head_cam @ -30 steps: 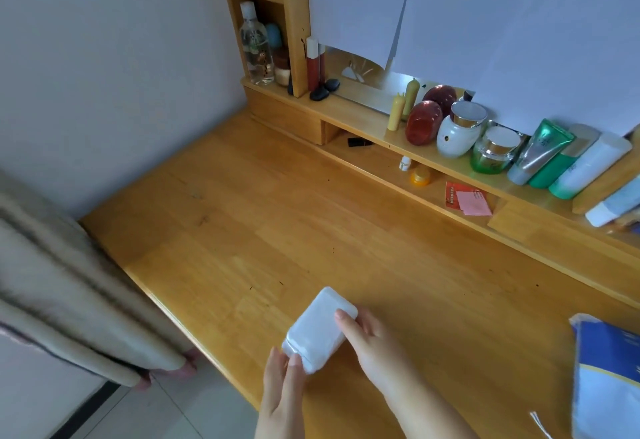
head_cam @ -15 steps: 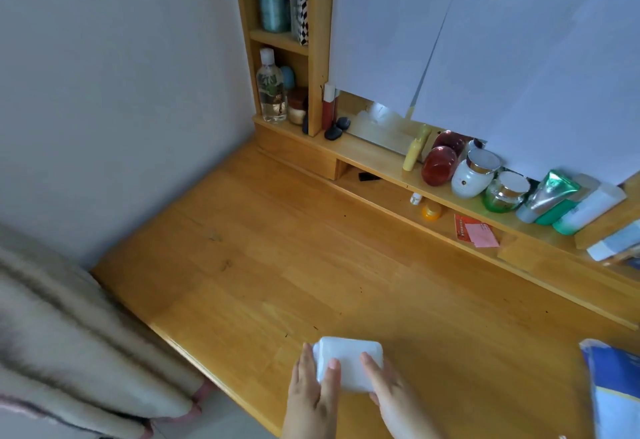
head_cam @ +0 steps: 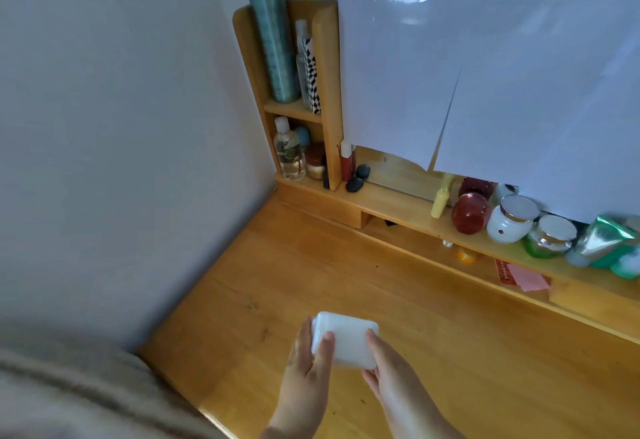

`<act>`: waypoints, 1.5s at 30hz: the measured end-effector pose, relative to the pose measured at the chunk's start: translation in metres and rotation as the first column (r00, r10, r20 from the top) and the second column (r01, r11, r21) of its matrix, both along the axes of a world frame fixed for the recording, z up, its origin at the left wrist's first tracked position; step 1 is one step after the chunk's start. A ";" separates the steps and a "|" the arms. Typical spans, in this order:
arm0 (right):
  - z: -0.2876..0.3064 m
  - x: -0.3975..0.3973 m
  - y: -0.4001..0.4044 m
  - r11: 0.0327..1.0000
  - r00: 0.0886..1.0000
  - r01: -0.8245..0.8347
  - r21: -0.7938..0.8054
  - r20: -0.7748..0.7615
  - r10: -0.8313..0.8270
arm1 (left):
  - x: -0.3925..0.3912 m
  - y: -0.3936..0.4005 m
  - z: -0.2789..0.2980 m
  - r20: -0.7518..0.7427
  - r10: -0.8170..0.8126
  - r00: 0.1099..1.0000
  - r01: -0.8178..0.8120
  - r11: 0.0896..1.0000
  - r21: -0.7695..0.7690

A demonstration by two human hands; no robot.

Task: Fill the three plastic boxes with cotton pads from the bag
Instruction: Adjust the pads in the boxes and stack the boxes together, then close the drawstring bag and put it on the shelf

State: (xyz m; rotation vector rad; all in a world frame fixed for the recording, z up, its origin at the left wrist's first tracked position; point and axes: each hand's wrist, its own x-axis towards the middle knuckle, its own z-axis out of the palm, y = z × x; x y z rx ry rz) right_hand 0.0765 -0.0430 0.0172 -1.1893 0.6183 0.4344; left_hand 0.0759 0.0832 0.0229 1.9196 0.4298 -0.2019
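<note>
A white, rounded plastic box (head_cam: 348, 338) with its lid closed is held over the wooden desk (head_cam: 433, 303) near its front edge. My left hand (head_cam: 308, 369) grips the box's left side, thumb on top. My right hand (head_cam: 388, 369) grips its right side, fingers curled around the near edge. The bag of cotton pads and the other boxes are out of view.
A wooden shelf (head_cam: 398, 203) runs along the back with cosmetic jars (head_cam: 512, 218), a red jar (head_cam: 471, 211), tubes and bottles (head_cam: 289, 149). White paper sheets (head_cam: 485, 74) hang above. A grey wall is at left; beige fabric (head_cam: 69, 397) lies at the lower left.
The camera tilted upward, so the blue and white bag left the frame on the right. The box turned from slanted to level between my hands, which stay on it.
</note>
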 end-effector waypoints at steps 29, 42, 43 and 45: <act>-0.084 0.250 0.074 0.944 0.984 0.166 -0.284 -0.008 -0.176 | 0.304 0.087 -0.078 -0.137 -0.393 0.909 0.350 0.900 -0.261; -0.003 -0.003 -0.095 0.789 0.868 0.382 -0.482 -0.105 -0.485 | 0.132 -0.007 -0.060 -0.142 -0.536 0.832 0.530 0.844 -0.080; 0.003 -0.021 -0.113 0.752 0.847 0.416 -0.512 -0.083 -0.525 | 0.121 -0.028 -0.052 -0.118 -0.581 0.805 0.576 0.814 -0.079; 0.009 -0.056 -0.154 0.667 0.825 0.449 -0.595 -0.011 -0.565 | 0.099 -0.072 -0.038 -0.075 -0.684 0.725 0.681 0.729 -0.062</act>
